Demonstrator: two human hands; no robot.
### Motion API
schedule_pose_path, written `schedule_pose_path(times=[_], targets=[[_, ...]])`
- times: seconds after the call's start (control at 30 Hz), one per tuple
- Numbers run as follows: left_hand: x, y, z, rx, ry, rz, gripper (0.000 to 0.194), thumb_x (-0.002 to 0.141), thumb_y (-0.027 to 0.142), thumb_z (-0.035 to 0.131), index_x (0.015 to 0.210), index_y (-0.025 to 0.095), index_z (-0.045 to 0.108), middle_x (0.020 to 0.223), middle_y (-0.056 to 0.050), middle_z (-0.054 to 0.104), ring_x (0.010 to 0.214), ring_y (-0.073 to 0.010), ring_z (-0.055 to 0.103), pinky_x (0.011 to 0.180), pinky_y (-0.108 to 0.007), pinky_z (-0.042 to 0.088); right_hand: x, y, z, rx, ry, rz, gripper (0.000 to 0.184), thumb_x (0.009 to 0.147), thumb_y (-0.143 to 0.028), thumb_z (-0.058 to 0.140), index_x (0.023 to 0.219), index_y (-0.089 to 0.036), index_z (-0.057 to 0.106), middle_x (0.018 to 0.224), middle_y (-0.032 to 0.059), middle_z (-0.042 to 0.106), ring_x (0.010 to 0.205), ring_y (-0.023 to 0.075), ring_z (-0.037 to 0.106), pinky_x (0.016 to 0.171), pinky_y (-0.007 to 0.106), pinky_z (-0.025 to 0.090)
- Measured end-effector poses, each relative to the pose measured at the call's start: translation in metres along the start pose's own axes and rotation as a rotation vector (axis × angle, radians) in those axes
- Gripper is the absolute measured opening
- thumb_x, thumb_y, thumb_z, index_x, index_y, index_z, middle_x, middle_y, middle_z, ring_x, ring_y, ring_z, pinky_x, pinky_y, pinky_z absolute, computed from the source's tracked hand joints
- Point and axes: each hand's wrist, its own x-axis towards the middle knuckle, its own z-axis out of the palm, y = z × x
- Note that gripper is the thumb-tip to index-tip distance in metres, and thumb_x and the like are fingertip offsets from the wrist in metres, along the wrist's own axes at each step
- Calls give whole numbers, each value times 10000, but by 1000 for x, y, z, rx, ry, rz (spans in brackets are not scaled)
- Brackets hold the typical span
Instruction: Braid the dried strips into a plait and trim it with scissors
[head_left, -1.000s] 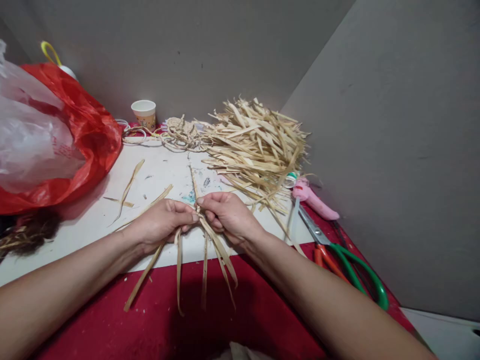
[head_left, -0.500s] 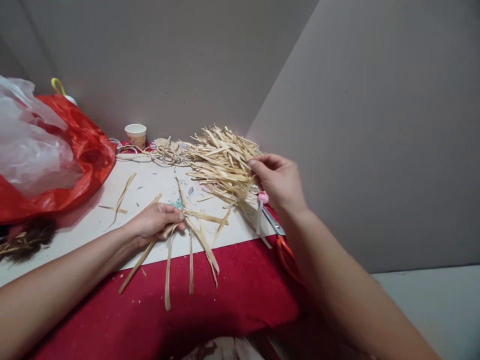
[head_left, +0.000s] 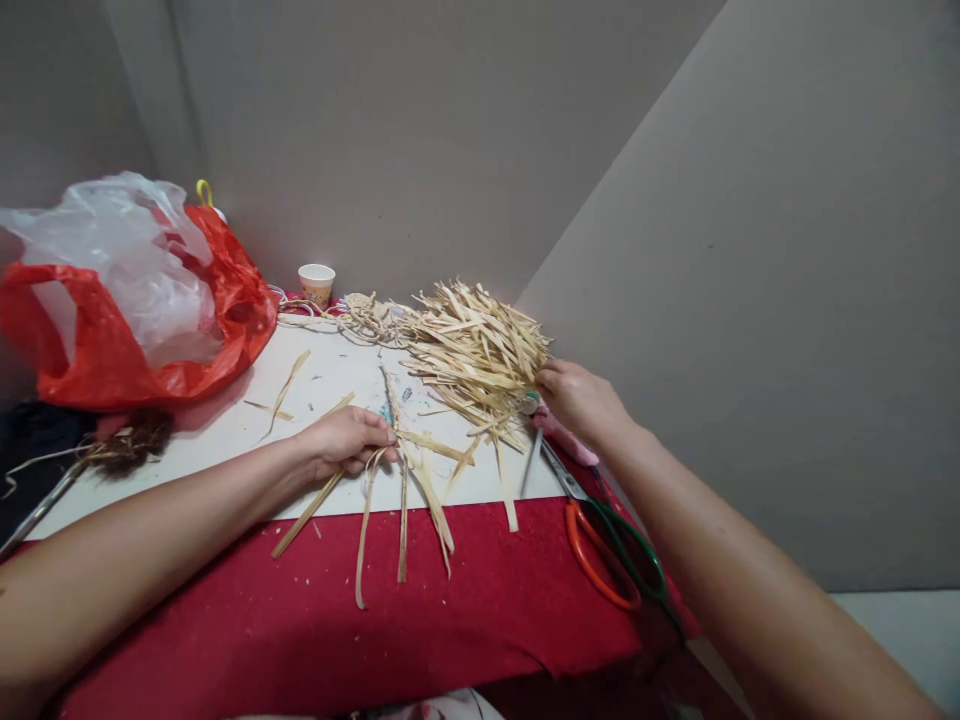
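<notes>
Over flat white board [head_left: 345, 376], thin braided tan-straw strip [head_left: 388, 388] is pinched by left hand [head_left: 352, 440]; at strip's two o'clock, bushy pale dry-straw pile [head_left: 476, 345] is reached by right hand [head_left: 577, 395], pinch can't be confirmed.

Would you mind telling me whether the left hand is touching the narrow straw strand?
Touching: the head view shows the left hand pinching the narrow straw strand at its near end, where loose strips fan out.
</notes>
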Motion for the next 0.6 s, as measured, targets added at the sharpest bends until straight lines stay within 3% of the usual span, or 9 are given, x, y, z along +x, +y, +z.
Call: schedule_pose_path(times=[0.1,0.2,0.3,0.37,0.47,0.6], targets=[[-1,1,1,6,1,-3,155,780,130,584,634,131,533,573,-29,644,326,-1,193,380,-204,58,1,-2,-17,216,175,147,169,791,-208,504,757,-173,667,846,86,676,749,194,584,650,298,397],[-2,1,1,15,2,-7,164,804,121,563,644,129,528,583,-35,648,322,3,207,384,-207,60,-2,-28,-36,700,258,352,128,735,-262,613,777,-161,679,727,54,664,626,145,552,625,285,420],[-4,2,2,-4,0,-3,169,819,107,551,655,130,519,584,-29,646,320,8,206,384,-206,52,-12,-72,-49,1213,32,369,241,649,-324,734,825,-164,690,687,13,643,514,87,476,516,244,397],[-5,3,3,-11,9,-10,167,827,104,545,665,130,519,573,-18,635,319,9,208,383,-203,50,-21,-102,-51,1390,-173,323,248,627,-320,768,799,-159,690,627,-11,608,492,68,453,492,222,378],[-5,4,4,-14,16,-15,159,830,96,542,676,130,523,558,-10,621,318,10,208,380,-199,50,-32,-135,-48,1496,-382,285,281,656,-397,758,755,-146,677,552,-32,553,473,59,441,476,207,364],[-4,3,4,-43,-3,-6,160,824,86,547,673,133,524,620,-45,660,324,13,203,379,-194,49,-42,-158,-32,1500,-502,280,374,740,-502,664,640,-149,594,465,-54,471,413,50,374,424,189,302]])
